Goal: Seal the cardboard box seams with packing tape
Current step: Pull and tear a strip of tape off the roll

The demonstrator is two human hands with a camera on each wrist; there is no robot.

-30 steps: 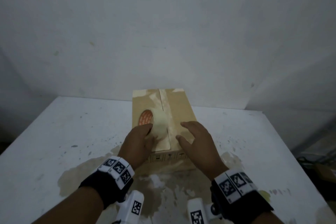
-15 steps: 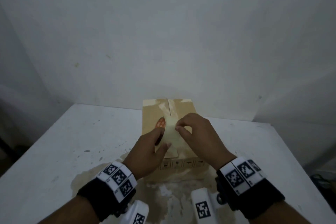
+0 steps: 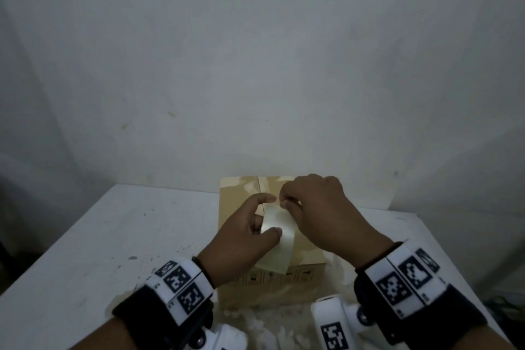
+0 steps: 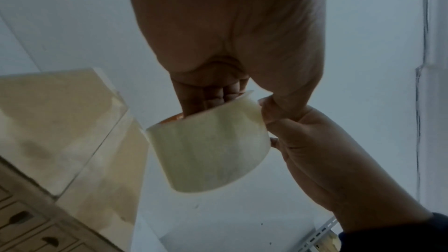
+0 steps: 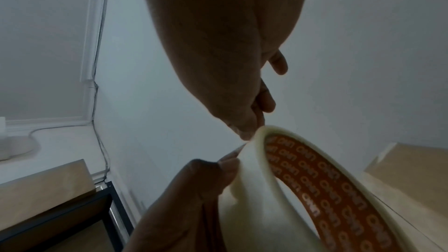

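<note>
A brown cardboard box (image 3: 238, 196) stands on the white table (image 3: 113, 236) against the wall, old tape strips along its top seam. Above the box my left hand (image 3: 271, 214) holds a cream packing tape roll (image 3: 279, 239), thumb on the outside. In the left wrist view its fingers (image 4: 218, 95) reach into the roll (image 4: 208, 141). My right hand (image 3: 284, 199) pinches the outer tape layer at the roll's far rim. The right wrist view shows that pinch, my right hand (image 5: 247, 131) against the roll (image 5: 254, 170) and its orange printed core. The box (image 4: 60, 122) lies below left.
The table carries a large stain (image 3: 270, 321) in front of the box. The white wall (image 3: 255, 79) rises straight behind the box. Beside the table, the right wrist view shows a dark-framed shelf (image 5: 55, 208) and a cable (image 5: 97, 83) running down the wall.
My right hand left the box top, where it lay flat, and now pinches the roll's rim. My left hand raised the roll off the box lid and tilted it.
</note>
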